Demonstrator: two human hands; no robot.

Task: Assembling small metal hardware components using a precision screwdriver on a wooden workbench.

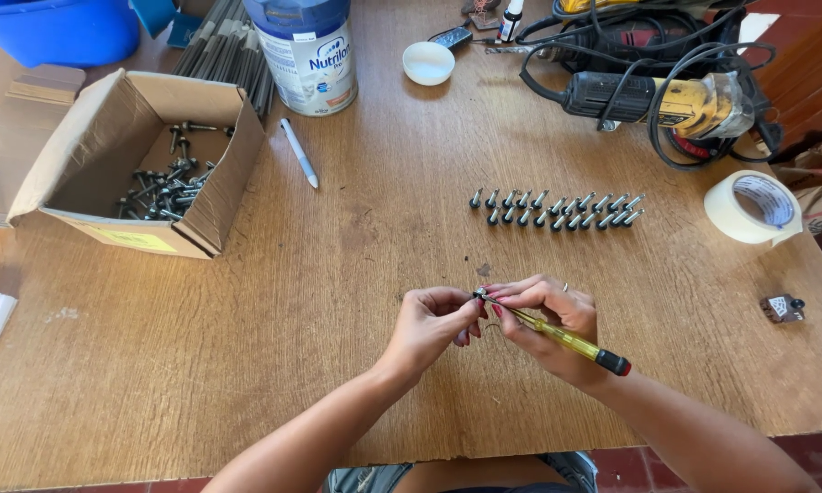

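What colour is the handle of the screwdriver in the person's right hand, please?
Translucent yellow with a black and red end cap: the screwdriver, head view.

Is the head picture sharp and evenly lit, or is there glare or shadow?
Head view: bright, even daylight, sharp on the brown wooden table; soft shadows under the left hand and right hand; no strong glare; edges bend slightly from the wide lens.
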